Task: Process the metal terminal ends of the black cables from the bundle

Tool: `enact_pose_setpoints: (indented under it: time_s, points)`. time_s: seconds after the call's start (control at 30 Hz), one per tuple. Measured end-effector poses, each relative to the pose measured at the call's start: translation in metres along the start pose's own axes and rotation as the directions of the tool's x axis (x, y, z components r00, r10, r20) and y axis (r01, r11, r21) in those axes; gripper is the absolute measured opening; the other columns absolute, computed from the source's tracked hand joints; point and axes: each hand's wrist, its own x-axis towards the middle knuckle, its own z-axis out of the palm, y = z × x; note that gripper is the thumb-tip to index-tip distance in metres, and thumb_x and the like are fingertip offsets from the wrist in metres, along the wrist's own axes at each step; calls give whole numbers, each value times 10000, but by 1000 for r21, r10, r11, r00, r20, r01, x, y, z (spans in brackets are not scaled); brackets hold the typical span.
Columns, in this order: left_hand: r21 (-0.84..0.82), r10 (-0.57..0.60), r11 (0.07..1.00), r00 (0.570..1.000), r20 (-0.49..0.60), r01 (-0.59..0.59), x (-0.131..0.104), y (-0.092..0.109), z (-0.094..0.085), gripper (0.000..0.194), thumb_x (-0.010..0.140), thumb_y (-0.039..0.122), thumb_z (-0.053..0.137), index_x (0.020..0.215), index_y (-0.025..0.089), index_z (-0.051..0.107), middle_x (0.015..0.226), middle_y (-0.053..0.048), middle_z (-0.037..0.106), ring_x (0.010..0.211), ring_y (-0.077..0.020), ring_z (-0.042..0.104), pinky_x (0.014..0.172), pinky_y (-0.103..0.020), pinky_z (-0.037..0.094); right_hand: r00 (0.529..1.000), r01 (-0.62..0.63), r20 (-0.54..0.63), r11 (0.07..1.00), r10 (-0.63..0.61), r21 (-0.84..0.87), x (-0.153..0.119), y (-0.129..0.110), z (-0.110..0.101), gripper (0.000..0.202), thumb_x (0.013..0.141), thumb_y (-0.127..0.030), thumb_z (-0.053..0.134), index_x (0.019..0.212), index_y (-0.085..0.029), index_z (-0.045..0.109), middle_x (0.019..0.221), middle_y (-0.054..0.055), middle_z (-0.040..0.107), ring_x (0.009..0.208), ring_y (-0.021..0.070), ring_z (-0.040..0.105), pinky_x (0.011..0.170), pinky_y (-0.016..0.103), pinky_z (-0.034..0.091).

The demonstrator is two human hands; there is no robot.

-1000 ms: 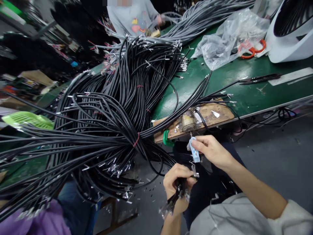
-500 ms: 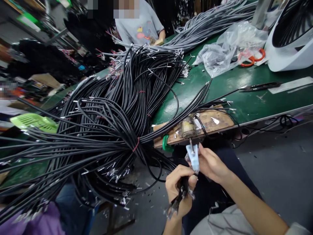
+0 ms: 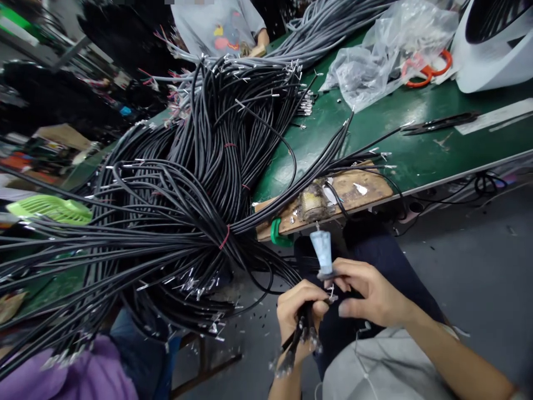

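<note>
My left hand [image 3: 297,311] is closed round a bunch of black cables [image 3: 287,355], whose stripped, pale ends hang out below the fist. One silvery wire end [image 3: 332,293] pokes up past the thumb. My right hand [image 3: 370,289] is just to the right, its thumb apart from its bent fingers, and I see nothing gripped in it. Its fingertips are at the lower end of a light blue tapered piece [image 3: 322,253]; whether they touch it I cannot tell. That piece sits on a thin shaft from a small, grimy motor [image 3: 313,203] on a wooden board [image 3: 366,186].
A large heap of black cables [image 3: 225,133] covers the left of the green table [image 3: 433,161]. A green clamp [image 3: 278,233] grips the board's edge. Orange-handled scissors [image 3: 425,72], a plastic bag [image 3: 366,72], dark tweezers [image 3: 441,123] and a white fan [image 3: 487,50] are at the right. A co-worker [image 3: 216,25] sits opposite.
My right hand has moved down from beside the blue piece to its lower end, and its thumb has parted from the fingers. The left hand keeps the cables, slightly lower. The view has shifted.
</note>
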Motion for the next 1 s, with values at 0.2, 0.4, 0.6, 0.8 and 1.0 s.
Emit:
enact_pose_setpoints:
  time_s: [0.2, 0.4, 0.6, 0.8, 1.0]
  points:
    - [35, -4, 999, 999, 35, 2, -2, 1, -6, 254, 881, 317, 592, 685, 155, 603, 566, 4, 570, 489, -90, 503, 493, -207, 353, 948, 295, -50, 928, -314, -228, 1, 5, 10, 142, 878, -199, 605, 770, -138, 676, 704, 49, 608, 693, 143, 498, 665, 293, 398]
    - [-56, -1, 998, 993, 118, 8, -3, -1, -9, 196, 865, 344, 626, 956, 176, 665, 669, -5, 585, 581, -113, 543, 552, -220, 412, 961, -263, 191, 872, 199, 414, 7, 21, 10, 401, 734, -506, 710, 666, -121, 620, 597, -23, 483, 543, 83, 412, 518, 227, 305]
    - [-108, 121, 987, 992, 42, -116, 3, 3, 4, 101, 871, 195, 621, 951, 224, 674, 705, 13, 553, 542, -79, 512, 504, -198, 398, 947, -312, -14, 931, 320, 189, 28, 1, -9, 395, 760, -490, 671, 612, -132, 592, 565, -27, 490, 555, 89, 388, 543, 242, 290]
    - [-178, 130, 964, 935, -330, -197, 9, 6, 30, 55, 836, 167, 660, 827, 220, 673, 820, 2, 591, 506, -53, 495, 410, -163, 377, 967, -149, -184, 976, 177, 159, 53, -12, -9, 499, 793, -615, 585, 655, -136, 602, 603, -20, 490, 579, 99, 397, 551, 252, 303]
    - [-120, 122, 978, 930, -346, -173, 18, 7, 36, 62, 845, 164, 638, 813, 205, 671, 773, 10, 571, 460, -36, 454, 381, -156, 334, 944, -165, -150, 814, 294, 557, 63, -12, 8, 405, 678, -508, 758, 619, -129, 627, 609, -10, 540, 565, 88, 456, 521, 219, 346]
